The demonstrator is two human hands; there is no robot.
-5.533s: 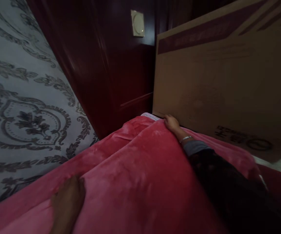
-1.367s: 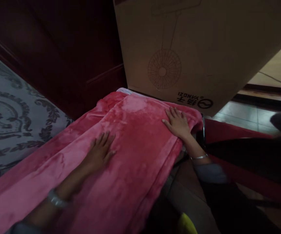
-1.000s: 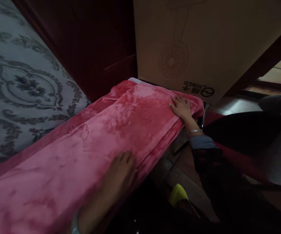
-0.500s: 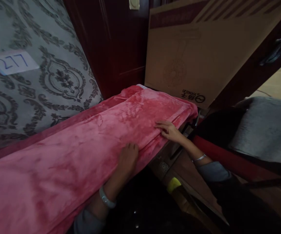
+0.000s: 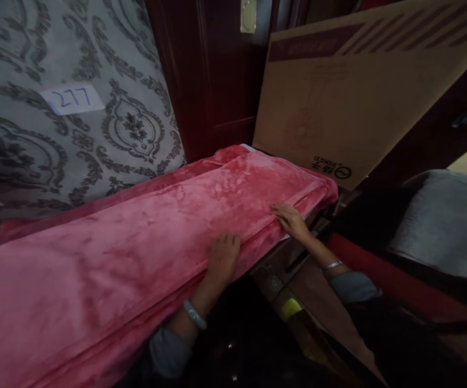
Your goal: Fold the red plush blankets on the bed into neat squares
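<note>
A pink plush blanket [image 5: 144, 248] is folded into a long strip over a raised surface, running from the lower left to the back right. My left hand [image 5: 223, 258] lies on its near part, back upward, fingers close to flat on the pile. Farther along the near edge is my right hand [image 5: 292, 222], its fingers over the top layer and its thumb side at the fold, pinching lightly there. The thumb is mostly hidden. Folded layers show along the near side between and beyond the hands.
Behind the blanket's far end leans a large cardboard box [image 5: 322, 102] against a dark red door [image 5: 221, 70]. Patterned wallpaper [image 5: 136, 129] with a paper label [image 5: 71, 98] reading 277 is at left. A grey cloth [image 5: 444, 221] and a red panel [image 5: 379, 275] are at right.
The view has shifted, so everything sits farther right and slightly lower. Both hands stay at about the same places on the blanket, which looks nearly unchanged.
</note>
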